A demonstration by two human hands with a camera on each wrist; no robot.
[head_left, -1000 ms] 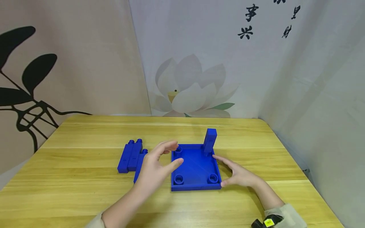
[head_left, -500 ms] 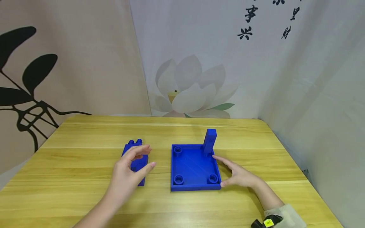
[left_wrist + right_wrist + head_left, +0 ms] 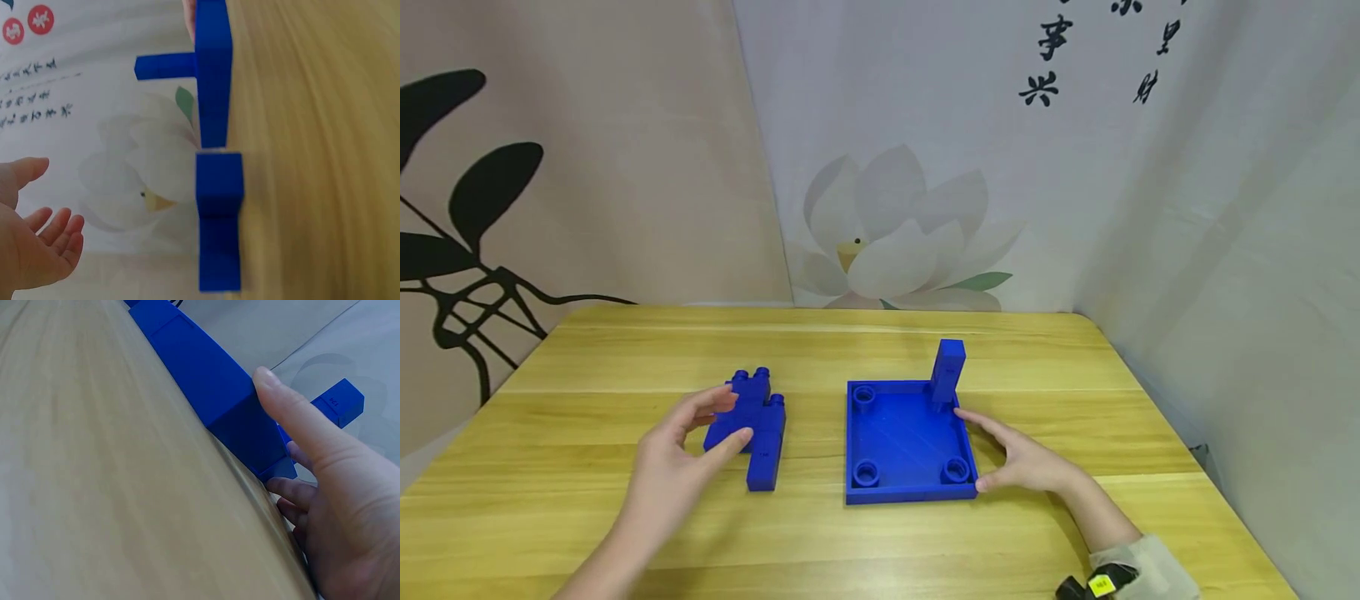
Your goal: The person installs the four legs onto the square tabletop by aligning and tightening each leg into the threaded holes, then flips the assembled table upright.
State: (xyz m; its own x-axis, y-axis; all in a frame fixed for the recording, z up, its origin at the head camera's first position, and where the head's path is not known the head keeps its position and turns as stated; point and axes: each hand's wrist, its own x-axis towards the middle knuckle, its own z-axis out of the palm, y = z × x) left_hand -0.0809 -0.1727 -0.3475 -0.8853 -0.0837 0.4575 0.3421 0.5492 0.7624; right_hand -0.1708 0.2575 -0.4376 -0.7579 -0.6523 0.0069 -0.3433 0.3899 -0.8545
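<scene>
My left hand (image 3: 681, 446) hovers over the left end of a group of blue pegs (image 3: 766, 450) lying on the table, thumb and fingers parted with nothing between them. Each peg is a square bar with a round knob at its far end. In the left wrist view the hand (image 3: 40, 228) is apart from the pegs (image 3: 219, 187). A square blue tray (image 3: 910, 493) has round sockets in three corners; a blue post (image 3: 948, 371) stands upright in its far right corner. Against the tray's right side rest the spread thumb and fingers of my right hand (image 3: 1026, 458).
The wooden table (image 3: 820, 550) spans the front, with a gap of bare wood between pegs and tray. Behind it hangs a pale curtain (image 3: 925, 100) printed with a lotus and black characters. A black strap (image 3: 1112, 577) circles the right sleeve.
My left hand has moved left, from beside the tray's far left corner to over the pegs' left end. The right hand stays at the tray's right side.
</scene>
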